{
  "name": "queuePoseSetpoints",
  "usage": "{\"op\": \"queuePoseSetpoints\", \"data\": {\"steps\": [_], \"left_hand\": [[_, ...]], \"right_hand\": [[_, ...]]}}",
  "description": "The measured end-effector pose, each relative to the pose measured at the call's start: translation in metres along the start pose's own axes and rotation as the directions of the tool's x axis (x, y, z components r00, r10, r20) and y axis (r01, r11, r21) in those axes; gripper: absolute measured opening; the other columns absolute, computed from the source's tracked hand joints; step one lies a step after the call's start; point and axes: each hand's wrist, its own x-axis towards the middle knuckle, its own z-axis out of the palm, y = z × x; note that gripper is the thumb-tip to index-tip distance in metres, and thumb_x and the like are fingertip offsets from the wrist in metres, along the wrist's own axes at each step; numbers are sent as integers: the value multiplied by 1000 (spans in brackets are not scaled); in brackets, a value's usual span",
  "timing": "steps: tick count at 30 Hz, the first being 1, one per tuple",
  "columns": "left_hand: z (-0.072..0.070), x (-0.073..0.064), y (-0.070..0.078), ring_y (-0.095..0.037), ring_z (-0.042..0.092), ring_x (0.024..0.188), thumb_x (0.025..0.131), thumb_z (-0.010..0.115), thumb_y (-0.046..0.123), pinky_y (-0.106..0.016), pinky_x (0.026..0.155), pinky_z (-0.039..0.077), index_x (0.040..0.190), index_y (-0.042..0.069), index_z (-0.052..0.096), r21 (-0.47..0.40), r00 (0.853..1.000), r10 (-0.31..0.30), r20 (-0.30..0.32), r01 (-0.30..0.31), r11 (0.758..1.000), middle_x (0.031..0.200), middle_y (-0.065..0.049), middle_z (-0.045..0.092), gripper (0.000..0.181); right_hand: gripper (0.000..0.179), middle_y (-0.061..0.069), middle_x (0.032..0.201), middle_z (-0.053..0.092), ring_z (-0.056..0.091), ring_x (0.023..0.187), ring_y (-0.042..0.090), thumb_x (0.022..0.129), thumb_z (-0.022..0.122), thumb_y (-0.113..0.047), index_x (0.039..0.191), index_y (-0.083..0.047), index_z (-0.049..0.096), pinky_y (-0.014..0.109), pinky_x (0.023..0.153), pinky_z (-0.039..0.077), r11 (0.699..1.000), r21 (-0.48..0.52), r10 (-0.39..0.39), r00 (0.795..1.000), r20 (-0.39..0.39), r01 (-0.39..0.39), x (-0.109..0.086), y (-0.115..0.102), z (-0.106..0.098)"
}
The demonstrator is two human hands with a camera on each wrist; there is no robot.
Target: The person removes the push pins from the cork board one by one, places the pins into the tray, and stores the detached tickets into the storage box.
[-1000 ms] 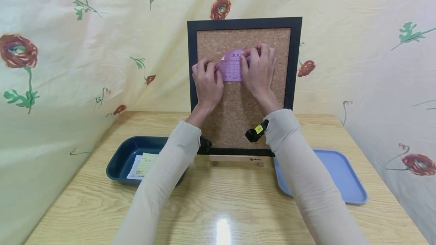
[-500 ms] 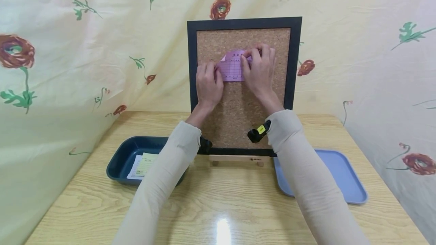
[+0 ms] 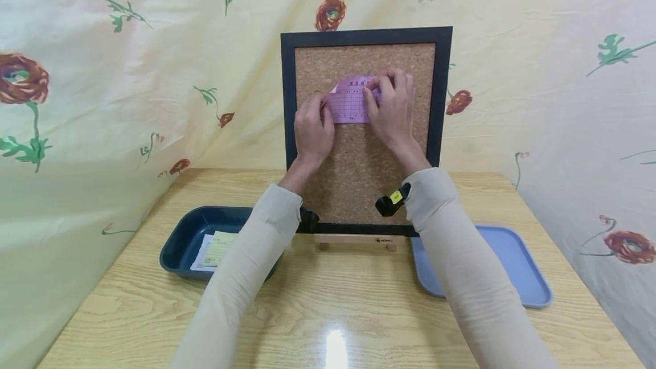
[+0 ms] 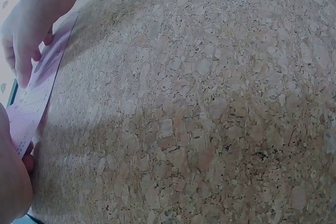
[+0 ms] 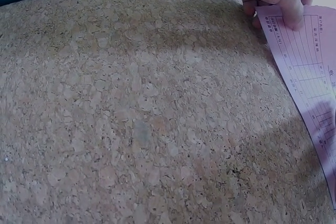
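Note:
A pinkish-purple printed receipt (image 3: 351, 105) with a ruled table lies against the upper part of the cork board (image 3: 361, 175). Its upper left corner curls forward, showing a pale underside. My left hand (image 3: 314, 130) pinches its left edge; the right wrist view shows that thumb (image 5: 293, 17) over the front with fingers behind. At the receipt's right part, my right hand (image 3: 392, 108) holds on with bent thumb and fingers, partly covering it. In the left wrist view, both the receipt (image 4: 44, 80) and the right hand (image 4: 39, 14) stand close to the cork.
The board has a black frame (image 3: 289, 101) and stands on a small wooden easel (image 3: 353, 239). To the left, a dark blue tray (image 3: 171, 249) contains paper slips (image 3: 217, 249). A light blue tray (image 3: 523, 278) lies right, partly behind the right sleeve (image 3: 461, 261).
The left fingers have drawn closer together at the receipt's left edge. My right hand has shifted slightly right, uncovering a little more of the receipt's printed heading.

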Motion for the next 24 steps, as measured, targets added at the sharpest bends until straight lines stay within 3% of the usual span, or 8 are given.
{"op": "queuePoseSetpoints", "data": {"steps": [10, 24], "left_hand": [[1, -1, 0, -27, 67, 86, 102, 53, 9, -38, 82, 52, 108, -2, 67, -5, 1000, 2, -8, -2, 1000, 96, -17, 73, 19], [0, -2, 1, -28, 71, 96, 101, 54, 7, -37, 89, 55, 110, -4, 67, -54, 1000, -6, -19, 5, 999, 104, -18, 74, 20]], "right_hand": [[28, 20, 108, 56, 46, 103, 35, 102, 55, -24, 106, 2, 64, 42, 90, 33, 1000, 12, 16, 999, 28, -16, -1, 1, -3], [25, 20, 100, 61, 52, 99, 34, 102, 56, -20, 105, 4, 63, 46, 91, 38, 999, 35, -17, 999, 29, 16, -6, 3, -7]]}}
